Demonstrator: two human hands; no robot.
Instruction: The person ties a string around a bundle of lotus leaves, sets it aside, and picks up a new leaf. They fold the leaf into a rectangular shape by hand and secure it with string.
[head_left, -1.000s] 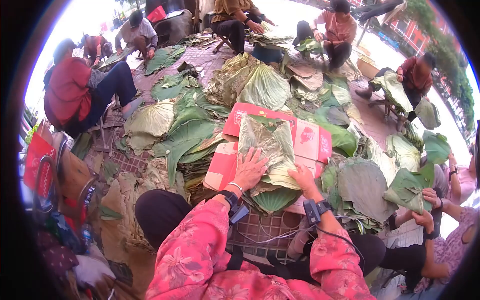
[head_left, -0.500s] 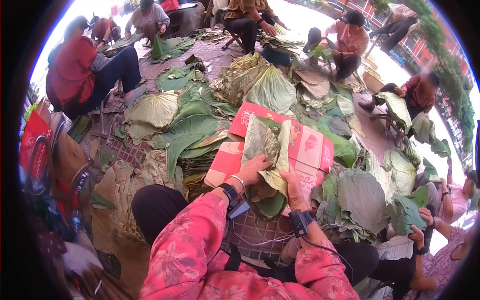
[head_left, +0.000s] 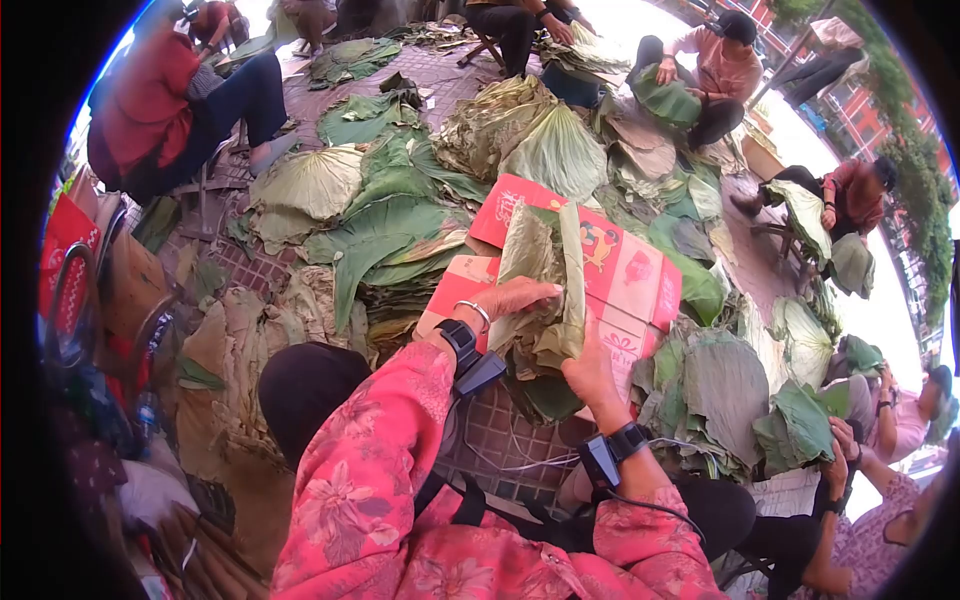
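Folded dried lotus leaves (head_left: pixel 535 250), pale brown and green with upturned sides, lie on a red printed cardboard sheet (head_left: pixel 635 275) in front of me. My left hand (head_left: pixel 508 298) rests over the left part of the leaves with its visible fingers stretched to the right; its underside is hidden. My right hand (head_left: pixel 592 372) grips the lower right edge of the folded leaf, thumb upward. A darker green leaf (head_left: pixel 548 398) hangs out below, over the near edge of the cardboard. Both wrists carry black strapped devices.
Leaf stacks surround me: green leaves (head_left: pixel 385 235) ahead left, a pale leaf (head_left: pixel 560 150) beyond the cardboard, grey-green leaves (head_left: pixel 725 395) at right, brown dried leaves (head_left: pixel 265 375) at left. Several people sit around handling leaves. Bags (head_left: pixel 75 240) stand at far left. A cable crosses the tiles.
My left hand has loosened from the leaf fold and its fingers now stretch right. My right hand stays at the right edge, slightly lower. The view has shifted a little.
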